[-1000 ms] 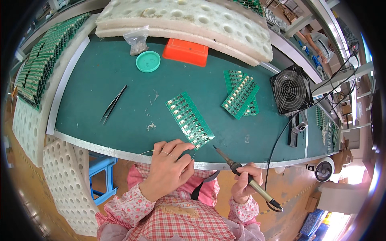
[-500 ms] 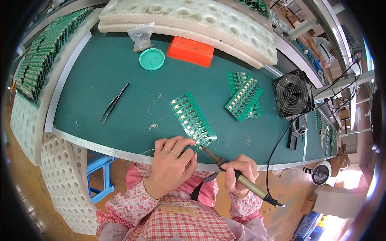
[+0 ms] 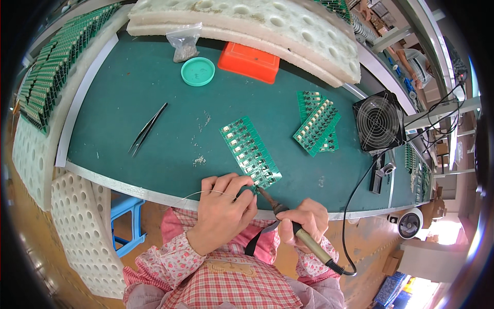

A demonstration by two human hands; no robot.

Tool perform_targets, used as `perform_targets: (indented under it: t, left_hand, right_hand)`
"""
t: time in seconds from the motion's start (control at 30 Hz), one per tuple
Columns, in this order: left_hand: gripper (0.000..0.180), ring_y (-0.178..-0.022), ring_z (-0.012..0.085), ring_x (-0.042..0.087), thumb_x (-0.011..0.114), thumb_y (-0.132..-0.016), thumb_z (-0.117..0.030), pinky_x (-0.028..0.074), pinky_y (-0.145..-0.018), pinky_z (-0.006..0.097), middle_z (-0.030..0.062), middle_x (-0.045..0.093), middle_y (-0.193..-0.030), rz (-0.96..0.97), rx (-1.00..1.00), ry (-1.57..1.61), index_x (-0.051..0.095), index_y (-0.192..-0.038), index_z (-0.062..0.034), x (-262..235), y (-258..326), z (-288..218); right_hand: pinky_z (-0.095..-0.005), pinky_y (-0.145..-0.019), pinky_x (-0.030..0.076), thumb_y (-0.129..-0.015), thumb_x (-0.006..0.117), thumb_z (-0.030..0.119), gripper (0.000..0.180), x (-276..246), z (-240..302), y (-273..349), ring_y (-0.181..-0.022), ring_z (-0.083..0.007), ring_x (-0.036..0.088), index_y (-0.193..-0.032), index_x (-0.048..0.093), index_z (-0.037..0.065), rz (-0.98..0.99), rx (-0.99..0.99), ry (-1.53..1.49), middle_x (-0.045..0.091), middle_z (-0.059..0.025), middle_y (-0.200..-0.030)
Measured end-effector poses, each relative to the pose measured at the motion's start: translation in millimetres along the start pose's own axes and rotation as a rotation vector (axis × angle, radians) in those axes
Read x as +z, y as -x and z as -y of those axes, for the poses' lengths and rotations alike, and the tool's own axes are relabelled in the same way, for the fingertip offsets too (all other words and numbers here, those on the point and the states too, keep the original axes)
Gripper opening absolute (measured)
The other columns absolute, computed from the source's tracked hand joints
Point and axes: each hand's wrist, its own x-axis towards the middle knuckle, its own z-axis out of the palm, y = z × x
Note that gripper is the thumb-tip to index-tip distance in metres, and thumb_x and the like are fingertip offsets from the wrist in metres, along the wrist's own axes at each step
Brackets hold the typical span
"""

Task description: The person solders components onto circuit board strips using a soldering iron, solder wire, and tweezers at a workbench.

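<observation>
A green circuit board point(image 3: 250, 151) lies near the front edge, with rows of white and black parts on it. At its near end my left hand point(image 3: 222, 211) is closed on a thin solder wire point(image 3: 191, 194); the fingertips touch the board's corner. My right hand point(image 3: 307, 220) grips a soldering iron point(image 3: 314, 246) by its pale handle. The iron's brown tip meets the same near corner, close to my left fingers, which partly hide the contact. To the right, a few similar circuit boards point(image 3: 317, 126) are stacked crosswise.
Tweezers point(image 3: 147, 129) lie on the left. Farther back are a round green lid point(image 3: 198, 71), a bag of small parts point(image 3: 184, 45) and an orange box point(image 3: 248, 62). A black fan point(image 3: 380, 121) stands right, near the iron's cable. Holed white foam point(image 3: 242, 18) borders the back.
The soldering iron's rear end has swung slightly down and left, with its tip still at the board's near corner. The view has shifted a little; the left hand keeps its place at the board.
</observation>
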Motion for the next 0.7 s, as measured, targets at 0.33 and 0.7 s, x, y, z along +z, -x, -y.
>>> perform_targets:
  t: [0.33,0.7]
  left_hand:
    - [0.021,-0.102,0.0231,0.061,0.076,-0.073,-0.009,0.039,-0.086,0.042,-0.0006,0.064,-0.110,-0.009,0.007,0.008,0.055,-0.072,-0.0100,1.1,2.6,2.3]
    - [0.018,-0.101,0.0256,0.063,0.073,-0.075,-0.007,0.041,-0.086,0.042,0.0046,0.068,-0.107,0.005,0.007,0.061,0.055,-0.073,-0.0079,-10.9,-5.9,6.3]
  right_hand:
    - [-0.0295,-0.040,0.031,-0.071,0.071,0.004,0.017,0.5,8.6,1.0,-0.042,-0.0147,0.041,-0.086,0.064,0.006,0.141,-0.108,0.064,0.045,0.0019,-0.055]
    - [-0.0316,-0.041,0.034,-0.084,0.069,0.010,0.008,-1.7,-1.0,14.1,-0.040,-0.0157,0.043,-0.079,0.064,0.006,-0.193,0.176,0.001,0.052,0.0002,-0.053]
